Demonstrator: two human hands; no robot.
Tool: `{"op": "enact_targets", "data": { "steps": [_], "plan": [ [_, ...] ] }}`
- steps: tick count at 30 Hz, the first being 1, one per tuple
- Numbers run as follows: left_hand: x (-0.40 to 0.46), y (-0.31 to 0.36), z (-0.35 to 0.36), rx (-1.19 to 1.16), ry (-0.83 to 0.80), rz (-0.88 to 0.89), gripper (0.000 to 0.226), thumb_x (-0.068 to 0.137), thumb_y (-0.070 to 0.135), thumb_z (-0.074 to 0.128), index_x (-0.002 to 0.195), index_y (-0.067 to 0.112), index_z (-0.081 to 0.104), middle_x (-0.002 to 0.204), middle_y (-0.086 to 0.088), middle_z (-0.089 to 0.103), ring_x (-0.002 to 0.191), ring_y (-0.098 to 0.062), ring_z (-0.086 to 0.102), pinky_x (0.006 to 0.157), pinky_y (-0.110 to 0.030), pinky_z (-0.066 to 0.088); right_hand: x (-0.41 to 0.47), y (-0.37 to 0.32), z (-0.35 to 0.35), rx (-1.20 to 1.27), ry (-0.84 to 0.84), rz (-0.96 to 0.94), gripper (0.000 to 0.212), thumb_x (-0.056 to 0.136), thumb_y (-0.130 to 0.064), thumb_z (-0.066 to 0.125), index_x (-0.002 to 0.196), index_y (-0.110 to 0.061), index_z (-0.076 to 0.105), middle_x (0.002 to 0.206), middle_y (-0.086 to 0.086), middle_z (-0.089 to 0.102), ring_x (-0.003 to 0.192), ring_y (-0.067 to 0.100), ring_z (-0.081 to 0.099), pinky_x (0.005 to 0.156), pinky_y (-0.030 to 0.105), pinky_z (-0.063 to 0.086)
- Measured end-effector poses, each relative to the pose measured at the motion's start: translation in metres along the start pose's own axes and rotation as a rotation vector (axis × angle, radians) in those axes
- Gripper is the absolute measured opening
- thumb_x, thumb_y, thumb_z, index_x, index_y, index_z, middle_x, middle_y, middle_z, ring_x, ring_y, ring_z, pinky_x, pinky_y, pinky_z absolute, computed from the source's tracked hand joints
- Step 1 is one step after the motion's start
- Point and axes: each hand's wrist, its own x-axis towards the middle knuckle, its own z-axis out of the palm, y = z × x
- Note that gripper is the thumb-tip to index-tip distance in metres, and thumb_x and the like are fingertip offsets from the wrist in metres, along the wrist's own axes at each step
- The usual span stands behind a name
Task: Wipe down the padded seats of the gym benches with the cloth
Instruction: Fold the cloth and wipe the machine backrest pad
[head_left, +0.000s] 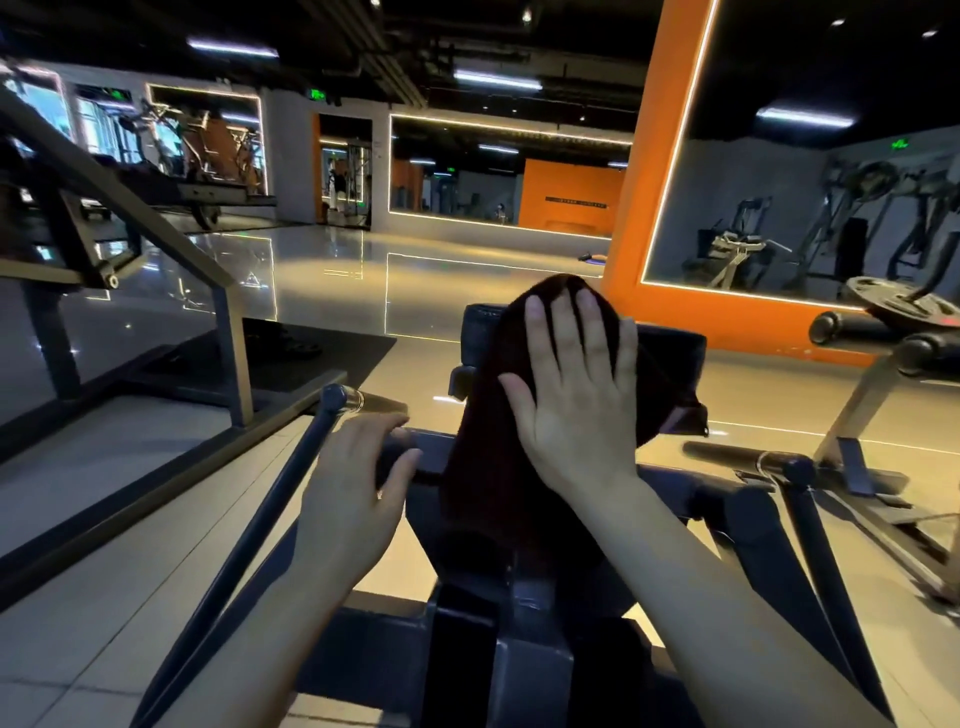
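At twelve o'clock, right hand (574, 400) presses flat, fingers wide, spreading cloth (498, 467) over pad (670, 340); left hand (358, 478) curls on frame (410, 457), bracing

1. A dark, reddish-brown cloth (498, 467) lies draped lengthwise over the padded part of a gym machine, running from the picture's centre up toward 12 o'clock. Its top edge bulges over the pad's far end, and its lower part hangs in soft folds toward 6 o'clock.
2. The black padded seat (670, 343) is tilted, its far end raised. Most of it is covered by the cloth; bare padding shows at 3 o'clock of the cloth, and a narrow strip at 9 o'clock.
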Motion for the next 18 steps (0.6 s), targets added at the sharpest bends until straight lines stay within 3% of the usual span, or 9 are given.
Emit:
{"op": "enact_targets", "data": {
  "steps": [5, 7, 12, 18],
  "plan": [
    [0.005, -0.007, 0.016, -0.006, 0.100, -0.018, 0.039, 0.094, 0.033, 0.048, 0.130, 0.018, 0.052, 0.133, -0.008, 0.054, 0.124, -0.025, 0.048, 0.102, -0.045, 0.040, -0.006, 0.019, 0.001, -0.078, -0.018, -0.255, 0.062, 0.100, -0.041, 0.040, 0.153, -0.012, 0.024, 0.157, 0.012, 0.029, 0.147, 0.027, 0.018, 0.121, 0.044, 0.003],
    [0.005, -0.004, 0.022, -0.031, 0.110, -0.004, 0.044, 0.096, 0.038, 0.041, 0.136, 0.020, 0.047, 0.141, -0.007, 0.047, 0.131, -0.025, 0.041, 0.107, -0.052, 0.036, -0.022, 0.038, -0.004, -0.095, -0.035, -0.246, 0.062, 0.101, -0.043, 0.039, 0.153, -0.013, 0.024, 0.157, 0.011, 0.028, 0.147, 0.025, 0.018, 0.122, 0.043, 0.005],
    [0.017, 0.019, 0.025, -0.049, 0.146, 0.192, 0.050, 0.097, 0.037, 0.040, 0.144, 0.020, 0.036, 0.152, -0.006, 0.034, 0.140, -0.022, 0.031, 0.110, -0.054, 0.030, -0.050, 0.061, -0.023, -0.044, -0.065, 0.043, 0.063, 0.102, -0.049, 0.020, 0.153, -0.011, 0.015, 0.157, 0.009, 0.022, 0.148, 0.025, 0.014, 0.122, 0.038, 0.001],
    [0.072, 0.051, 0.016, 0.121, 0.085, 0.439, 0.069, 0.092, 0.049, 0.046, 0.150, 0.018, 0.026, 0.157, -0.006, 0.029, 0.144, -0.021, 0.026, 0.116, -0.046, 0.015, 0.007, 0.047, -0.018, 0.020, 0.011, 0.190, 0.066, 0.101, -0.048, 0.025, 0.153, -0.008, 0.023, 0.158, 0.014, 0.026, 0.148, 0.028, 0.013, 0.121, 0.040, -0.001]
  ]
}}
